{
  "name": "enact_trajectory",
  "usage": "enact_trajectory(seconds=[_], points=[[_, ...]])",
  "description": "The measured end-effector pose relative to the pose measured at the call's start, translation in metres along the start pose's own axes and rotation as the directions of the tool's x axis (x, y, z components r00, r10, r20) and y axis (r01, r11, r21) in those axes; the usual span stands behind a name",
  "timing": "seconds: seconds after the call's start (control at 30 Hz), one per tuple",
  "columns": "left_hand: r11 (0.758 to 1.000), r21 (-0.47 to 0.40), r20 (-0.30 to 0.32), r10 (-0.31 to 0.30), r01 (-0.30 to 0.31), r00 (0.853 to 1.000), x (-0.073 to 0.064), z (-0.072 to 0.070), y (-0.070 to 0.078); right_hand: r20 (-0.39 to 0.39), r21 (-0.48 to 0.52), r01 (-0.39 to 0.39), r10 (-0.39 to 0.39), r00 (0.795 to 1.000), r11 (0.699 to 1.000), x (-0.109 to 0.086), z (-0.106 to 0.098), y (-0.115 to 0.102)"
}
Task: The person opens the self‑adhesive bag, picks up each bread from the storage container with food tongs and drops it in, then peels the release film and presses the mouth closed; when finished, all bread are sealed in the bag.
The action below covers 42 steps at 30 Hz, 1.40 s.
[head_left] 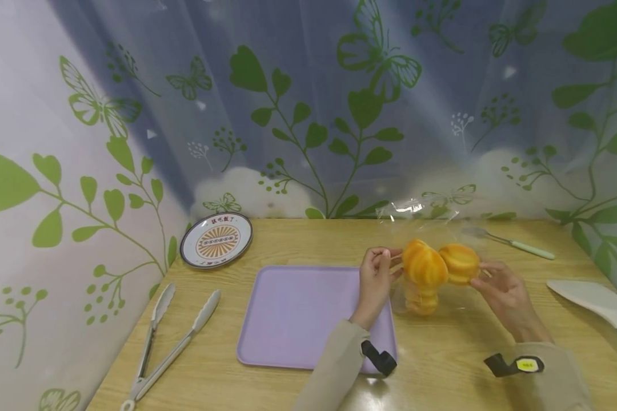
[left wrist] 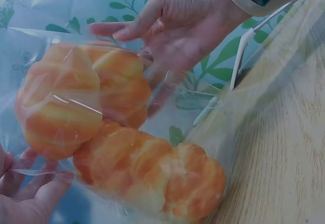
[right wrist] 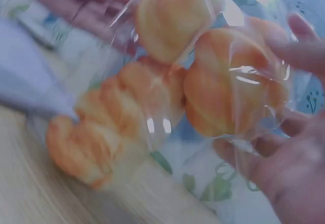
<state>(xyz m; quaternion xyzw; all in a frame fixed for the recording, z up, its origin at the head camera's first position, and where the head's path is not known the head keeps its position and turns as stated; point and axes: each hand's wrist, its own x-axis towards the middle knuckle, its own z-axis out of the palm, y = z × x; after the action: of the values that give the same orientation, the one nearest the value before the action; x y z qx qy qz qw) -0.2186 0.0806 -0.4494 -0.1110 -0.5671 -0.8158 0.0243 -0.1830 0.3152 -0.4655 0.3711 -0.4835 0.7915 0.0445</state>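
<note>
Between both hands a clear plastic bag [head_left: 408, 212] is held up above the wooden table, its upper edge loose and crinkled. Inside are golden-brown bread rolls: one round roll [head_left: 424, 264] on the left, another round roll [head_left: 459, 264] on the right, and a longer twisted bread [left wrist: 147, 170] hanging below. My left hand [head_left: 375, 282] pinches the film at the bag's left side. At the other side, my right hand [head_left: 506, 299] holds the bag around the right roll, thumb and fingers spread about it in the right wrist view.
A lilac tray [head_left: 293, 319] lies partly beneath my left arm. Left of it are metal tongs [head_left: 172, 348], spread apart, and a patterned plate [head_left: 216, 240] near the curtain. On the right lie a green-handled fork-like utensil [head_left: 532, 250] and a white spatula [head_left: 591, 297].
</note>
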Motion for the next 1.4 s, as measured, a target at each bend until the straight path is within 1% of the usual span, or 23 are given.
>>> enact_trajectory(seconds=[0.03,0.07,0.1,0.13,0.17,0.2,0.27,0.33,0.4,0.43,0.53,0.7,0.77,0.83,0.97,1.07,1.13,1.17,1.2,1.23,1.37,1.4], points=[[1.000,0.000,0.002,0.000,0.000,1.000,0.000,0.000,0.000,-0.012,-0.092,-0.042,0.041,0.999,0.995,-0.001,0.001,-0.002],[1.000,0.002,0.005,0.000,0.000,1.000,0.000,0.000,-0.001,-0.013,-0.181,-0.083,0.082,0.997,0.980,-0.001,0.002,-0.004],[1.000,0.003,0.005,-0.001,0.001,1.000,0.000,0.000,-0.001,-0.015,-0.262,-0.121,0.121,0.992,0.958,-0.002,0.004,-0.005],[1.000,0.006,0.008,-0.002,0.002,1.000,0.000,0.000,-0.001,-0.007,-0.322,-0.152,0.158,0.987,0.934,-0.002,0.005,-0.007],[1.000,0.006,0.011,-0.004,0.004,1.000,0.000,0.000,-0.001,0.008,-0.350,-0.168,0.182,0.983,0.922,-0.001,0.005,-0.008],[1.000,0.005,0.015,-0.006,0.006,1.000,0.000,-0.001,-0.002,0.027,-0.361,-0.171,0.194,0.981,0.917,0.000,0.006,-0.009],[1.000,-0.003,0.024,-0.010,0.010,1.000,0.000,-0.001,-0.001,0.075,-0.327,-0.165,0.200,0.977,0.930,0.003,0.006,-0.009],[1.000,-0.009,0.037,-0.015,0.015,0.999,0.000,0.000,-0.001,0.110,-0.301,-0.145,0.186,0.976,0.942,0.005,0.007,-0.008],[1.000,-0.008,0.050,-0.020,0.020,0.999,0.000,0.000,0.000,0.120,-0.295,-0.123,0.165,0.979,0.948,0.008,0.009,-0.007],[1.000,-0.006,0.055,-0.023,0.023,0.998,0.000,0.001,0.000,0.111,-0.306,-0.117,0.158,0.981,0.945,0.008,0.010,-0.006],[0.999,-0.002,0.076,-0.039,0.039,0.996,-0.001,0.001,0.000,0.062,-0.380,-0.111,0.145,0.987,0.918,0.009,0.014,-0.006],[0.999,0.002,0.097,-0.044,0.044,0.994,-0.002,0.002,-0.002,0.000,-0.465,-0.145,0.163,0.987,0.873,0.010,0.020,-0.008],[0.999,0.014,0.088,-0.030,0.029,0.996,-0.001,0.002,-0.002,-0.027,-0.506,-0.159,0.168,0.985,0.847,0.011,0.021,-0.010],[1.000,0.015,0.070,-0.007,0.006,0.997,0.000,0.003,-0.001,-0.055,-0.554,-0.176,0.176,0.983,0.814,0.011,0.022,-0.012],[0.999,0.013,0.032,0.041,-0.042,0.999,0.000,0.002,0.001,-0.110,-0.651,-0.209,0.181,0.977,0.730,0.013,0.024,-0.014],[0.998,0.001,0.027,0.055,-0.055,0.998,0.001,0.002,0.003,-0.146,-0.709,-0.224,0.172,0.974,0.668,0.014,0.026,-0.015],[0.998,-0.008,0.026,0.059,-0.059,0.998,0.001,0.002,0.003,-0.160,-0.736,-0.222,0.155,0.975,0.640,0.015,0.027,-0.015],[0.998,-0.012,0.026,0.059,-0.058,0.998,0.002,0.002,0.003,-0.159,-0.743,-0.216,0.147,0.976,0.633,0.015,0.027,-0.014],[0.998,-0.018,0.027,0.055,-0.055,0.998,0.002,0.002,0.003,-0.154,-0.732,-0.205,0.136,0.979,0.650,0.015,0.027,-0.014],[0.998,-0.023,0.028,0.053,-0.052,0.998,0.002,0.002,0.003,-0.145,-0.714,-0.188,0.120,0.982,0.674,0.015,0.027,-0.013],[0.998,-0.037,0.025,0.047,-0.046,0.999,0.002,0.001,0.001,-0.088,-0.581,-0.085,0.041,0.995,0.810,0.014,0.023,-0.010],[0.999,-0.035,0.017,0.042,-0.042,0.999,0.001,0.001,0.001,-0.080,-0.548,-0.064,0.023,0.997,0.834,0.013,0.023,-0.009]])
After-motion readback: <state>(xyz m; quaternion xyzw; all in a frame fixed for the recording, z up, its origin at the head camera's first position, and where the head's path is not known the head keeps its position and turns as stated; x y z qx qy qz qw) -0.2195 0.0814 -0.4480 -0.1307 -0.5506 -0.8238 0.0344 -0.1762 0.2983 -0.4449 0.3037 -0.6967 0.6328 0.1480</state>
